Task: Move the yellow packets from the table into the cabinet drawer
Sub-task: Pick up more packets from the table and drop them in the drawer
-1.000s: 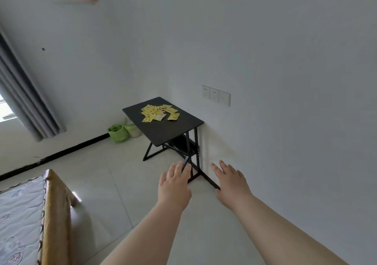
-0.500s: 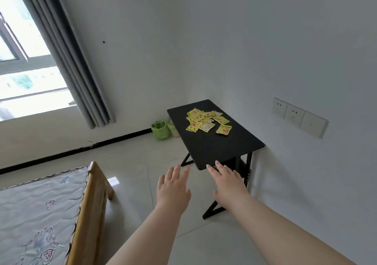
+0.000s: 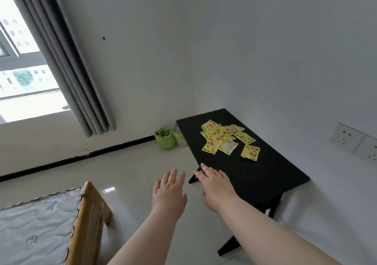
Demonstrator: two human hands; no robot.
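While left hand (image 3: 169, 193), right hand (image 3: 216, 187) hover empty, yellow packets (image 3: 226, 140) lie on table (image 3: 265, 173).

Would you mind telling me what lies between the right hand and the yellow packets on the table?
In the head view, only a bare stretch of the black table lies between the right hand and the yellow packets; nothing else sits there.

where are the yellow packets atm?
Head view, right of centre: the yellow packets lie in a loose pile on the far half of the black table by the right wall, beyond the right hand.
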